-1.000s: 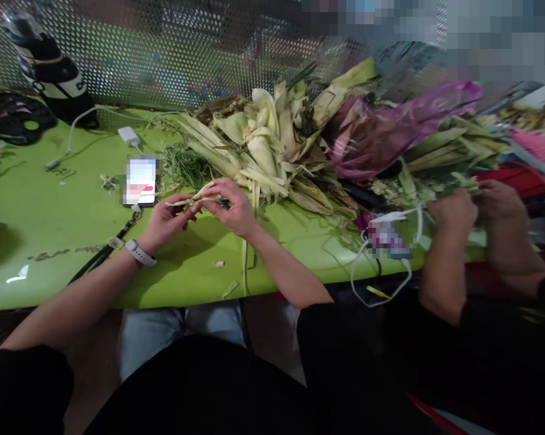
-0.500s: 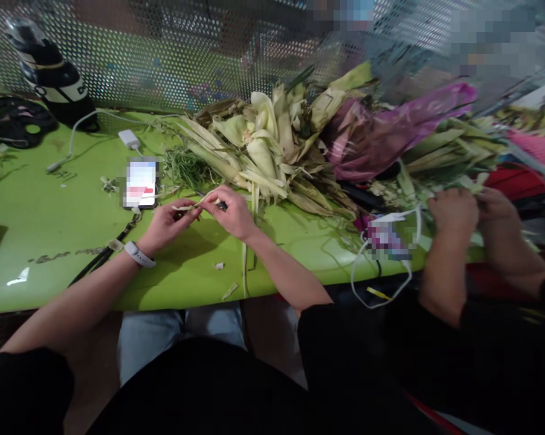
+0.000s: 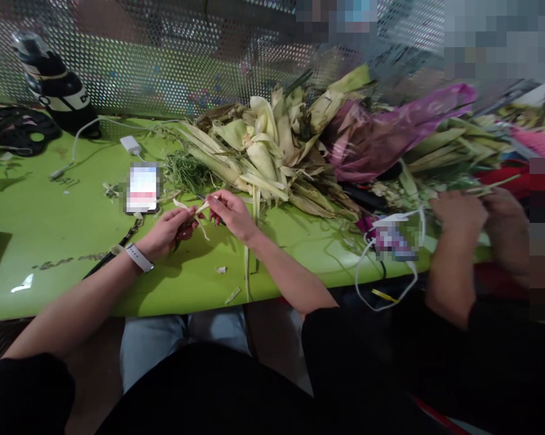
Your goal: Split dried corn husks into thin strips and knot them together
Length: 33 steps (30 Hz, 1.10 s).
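Observation:
My left hand (image 3: 171,229) pinches a pale strip of husk (image 3: 203,208), one end of which dangles below the fingers. Close beside it on the right, my right hand (image 3: 229,212) has its fingers closed on the same strip. A thin dark tip shows just above my right fingers; what it belongs to is hidden. Behind my hands lies a heap of corn husks (image 3: 263,151), with a tangle of thin green strands (image 3: 186,171) at its left. A phone (image 3: 142,187) with a lit screen lies beyond my left hand.
The green table (image 3: 95,235) carries a dark bottle (image 3: 61,90), a white adapter (image 3: 130,145) and cables. A pink plastic bag (image 3: 367,142) lies right of the husks. Another person's hands (image 3: 460,211) work at the right, near a phone with a white cable (image 3: 394,241).
My hands have drawn slightly apart, and the strip's end now hangs down between them. The view has shifted a little. The other person's hands have moved slightly.

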Available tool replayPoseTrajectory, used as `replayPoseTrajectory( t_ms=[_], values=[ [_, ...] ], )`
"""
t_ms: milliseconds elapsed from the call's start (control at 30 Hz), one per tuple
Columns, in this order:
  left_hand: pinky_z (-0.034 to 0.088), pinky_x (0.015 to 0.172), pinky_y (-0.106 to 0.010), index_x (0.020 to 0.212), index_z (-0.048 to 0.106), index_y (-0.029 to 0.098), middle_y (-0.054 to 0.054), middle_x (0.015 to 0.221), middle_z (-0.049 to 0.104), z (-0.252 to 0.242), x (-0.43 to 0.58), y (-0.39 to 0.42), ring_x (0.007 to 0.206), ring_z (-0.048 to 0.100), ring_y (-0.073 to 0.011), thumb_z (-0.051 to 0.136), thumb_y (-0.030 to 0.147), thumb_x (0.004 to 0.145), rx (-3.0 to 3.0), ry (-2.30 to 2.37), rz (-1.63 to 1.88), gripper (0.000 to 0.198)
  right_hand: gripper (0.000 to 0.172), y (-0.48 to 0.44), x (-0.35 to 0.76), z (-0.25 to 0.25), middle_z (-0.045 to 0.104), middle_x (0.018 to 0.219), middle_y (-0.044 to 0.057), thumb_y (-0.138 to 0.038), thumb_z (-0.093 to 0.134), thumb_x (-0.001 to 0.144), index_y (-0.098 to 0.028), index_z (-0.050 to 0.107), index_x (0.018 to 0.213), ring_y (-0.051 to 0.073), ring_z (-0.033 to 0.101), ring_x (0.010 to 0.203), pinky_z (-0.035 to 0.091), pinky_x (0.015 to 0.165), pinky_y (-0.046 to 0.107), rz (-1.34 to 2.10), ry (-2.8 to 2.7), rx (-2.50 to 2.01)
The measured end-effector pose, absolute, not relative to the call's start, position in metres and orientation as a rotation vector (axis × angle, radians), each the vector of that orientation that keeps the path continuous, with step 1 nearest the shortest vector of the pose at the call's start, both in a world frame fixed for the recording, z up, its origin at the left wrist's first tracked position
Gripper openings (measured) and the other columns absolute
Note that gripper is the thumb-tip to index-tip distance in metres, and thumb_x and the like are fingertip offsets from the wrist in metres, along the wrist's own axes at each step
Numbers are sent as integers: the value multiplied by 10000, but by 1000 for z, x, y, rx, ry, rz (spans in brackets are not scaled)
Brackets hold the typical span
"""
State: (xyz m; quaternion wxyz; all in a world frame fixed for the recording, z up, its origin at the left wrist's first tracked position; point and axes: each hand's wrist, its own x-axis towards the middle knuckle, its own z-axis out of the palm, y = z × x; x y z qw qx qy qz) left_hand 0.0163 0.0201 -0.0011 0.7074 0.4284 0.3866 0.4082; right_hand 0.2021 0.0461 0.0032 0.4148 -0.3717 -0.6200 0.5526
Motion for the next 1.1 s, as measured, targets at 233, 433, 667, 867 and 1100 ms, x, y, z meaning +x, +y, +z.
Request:
replayPoseTrajectory(
  t_ms=[233,433,667,867,1100],
  values=[
    [274,398,-216,793,630,188,32,533,433,3,15,16,435,378,-82,640,513,834,1153,842,755,328,372,44,193,1,527,639,-71,-510,729,775,-204,556,894,60,489,520,390,450,189,1373,-1459,-888],
    [260,422,-220,791,622,189,34,549,422,2,13,18,466,365,-84,601,514,870,1280,918,785,335,376,45,192,0,544,632,-70,-538,713,782,-214,547,880,60,498,516,413,464,193,1351,-1484,-894],
    [208,433,-240,796,555,202,46,573,348,9,1,37,468,270,-75,596,450,888,1018,928,1225,268,403,72,224,13,544,625,-54,-635,516,893,-234,563,905,70,465,489,406,468,214,1103,-1292,-1002],
    [160,424,-257,811,555,193,56,561,374,14,2,41,469,241,-60,682,469,826,824,957,1264,303,445,92,241,11,504,614,-41,-656,547,869,-212,555,867,75,437,481,380,458,227,991,-1273,-1059],
    [155,428,-258,799,535,189,65,556,363,17,2,41,464,253,-52,701,490,806,781,984,1328,343,441,77,252,30,547,633,-10,-634,505,902,-202,581,855,103,499,535,423,527,253,918,-1607,-1152]
  ],
)
